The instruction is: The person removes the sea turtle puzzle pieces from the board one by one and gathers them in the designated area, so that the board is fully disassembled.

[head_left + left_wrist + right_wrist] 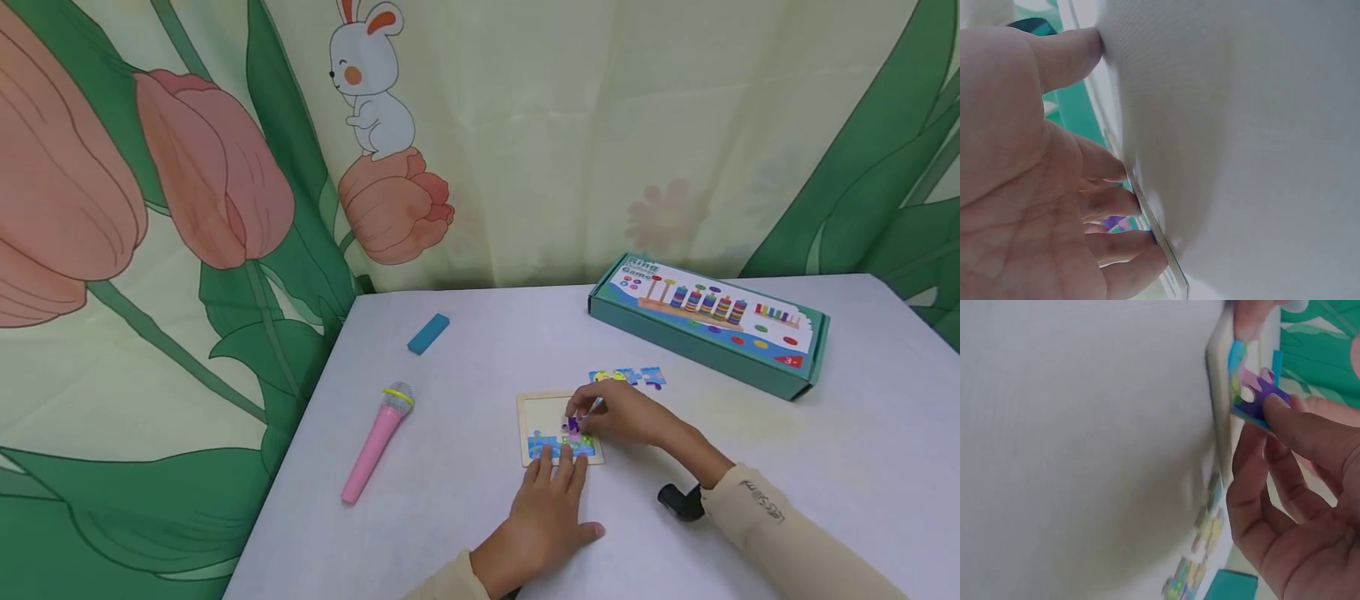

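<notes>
Purple, likely light and stiff, the puzzle piece (1257, 405) best suited an edge grip, as right fingers (1250, 475) pinched it beyond straight left fingers (563, 473).

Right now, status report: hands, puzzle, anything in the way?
Right hand pinching purple piece at puzzle tray. Left hand touching near rim. Tray partly filled, loose pieces beyond. No obstruction seen besides hands.
</notes>
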A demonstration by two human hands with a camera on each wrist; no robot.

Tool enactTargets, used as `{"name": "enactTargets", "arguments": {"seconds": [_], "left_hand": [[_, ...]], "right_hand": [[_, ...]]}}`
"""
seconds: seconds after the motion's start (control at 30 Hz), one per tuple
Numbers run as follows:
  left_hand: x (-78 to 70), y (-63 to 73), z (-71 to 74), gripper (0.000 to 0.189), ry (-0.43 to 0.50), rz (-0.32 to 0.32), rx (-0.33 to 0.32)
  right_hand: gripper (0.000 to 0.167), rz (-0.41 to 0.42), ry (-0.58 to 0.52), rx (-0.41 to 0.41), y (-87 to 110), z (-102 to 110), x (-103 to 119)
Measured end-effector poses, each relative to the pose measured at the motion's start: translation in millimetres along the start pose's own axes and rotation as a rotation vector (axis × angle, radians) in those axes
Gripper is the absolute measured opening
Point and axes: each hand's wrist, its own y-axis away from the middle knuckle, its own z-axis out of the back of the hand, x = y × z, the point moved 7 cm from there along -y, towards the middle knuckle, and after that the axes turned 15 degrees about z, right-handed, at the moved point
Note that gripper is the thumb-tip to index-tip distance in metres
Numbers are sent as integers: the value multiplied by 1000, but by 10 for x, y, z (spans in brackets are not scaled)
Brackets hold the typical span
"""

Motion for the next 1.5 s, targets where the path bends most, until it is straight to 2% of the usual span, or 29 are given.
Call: {"name": "enactTargets", "arguments": {"seconds": [0.1,0.23,0.3,0.4,0.53,0.7,1.13,1.5], "left_hand": [[10,-1,-1,88,-26,8,-4],[23,-5,11,88,-49,19,-10],[32,-9,24,88,-50,21,-11],[43,-21,23,88,-46,27,-5],[45,-28,13,89,-40,26,0],[34,-30,23,88,-2,12,2],[7,-26,15,89,-3,-3,-17],[-16,-13,26,88,-39,-10,-33]], "right_hand": [[19,-18,-22,-31,50,218,-33],[22,-88,-35,-77,188,615,-112],[23,-120,-23,-70,286,767,-183],[21,-189,11,-38,431,875,-349],[17,-268,71,-10,566,870,-570],[17,-264,104,-24,602,822,-674],[17,-322,164,-75,575,757,-614],[18,-308,178,-81,623,703,-601]]}}
